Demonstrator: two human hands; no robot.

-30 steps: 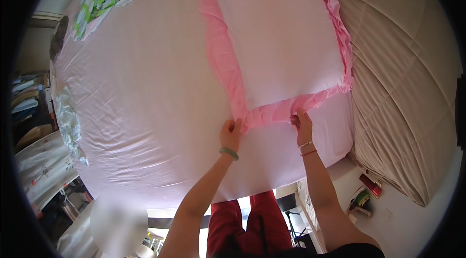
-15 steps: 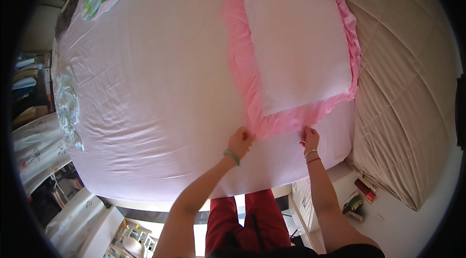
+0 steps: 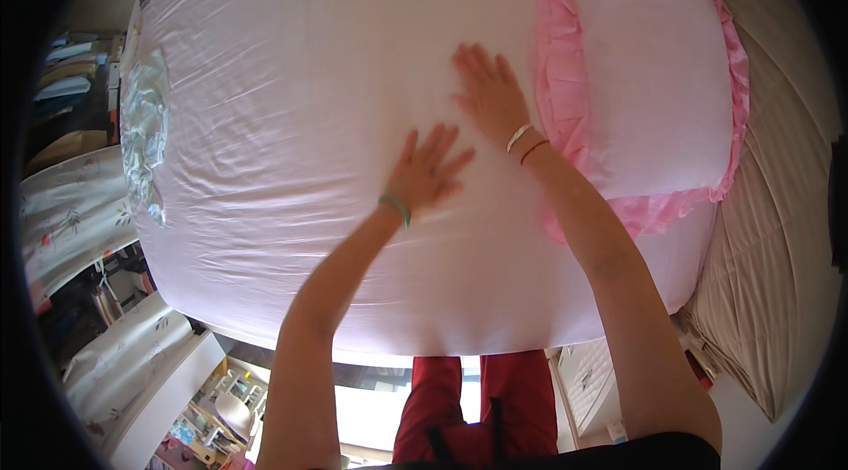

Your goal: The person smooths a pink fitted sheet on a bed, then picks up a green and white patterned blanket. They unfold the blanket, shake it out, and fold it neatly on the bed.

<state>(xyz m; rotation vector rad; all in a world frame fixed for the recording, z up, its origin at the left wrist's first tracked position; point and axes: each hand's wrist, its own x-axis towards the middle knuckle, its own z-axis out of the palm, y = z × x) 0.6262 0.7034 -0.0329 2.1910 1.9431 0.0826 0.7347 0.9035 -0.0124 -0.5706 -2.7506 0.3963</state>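
Your left hand [image 3: 428, 172] and right hand [image 3: 495, 101] have released the pillow's frill [image 3: 558, 41]; both are open, fingers spread, over the pink sheet [image 3: 327, 72]. The pillow [image 3: 658, 81] now lies unheld on your right.

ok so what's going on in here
A person holds both hands open and empty over the pale pink bedsheet; whether they touch it is unclear. The right hand is beside the ruffled pink pillow, the left hand lower and further left. A crumpled pale cloth lies along the sheet's left edge.
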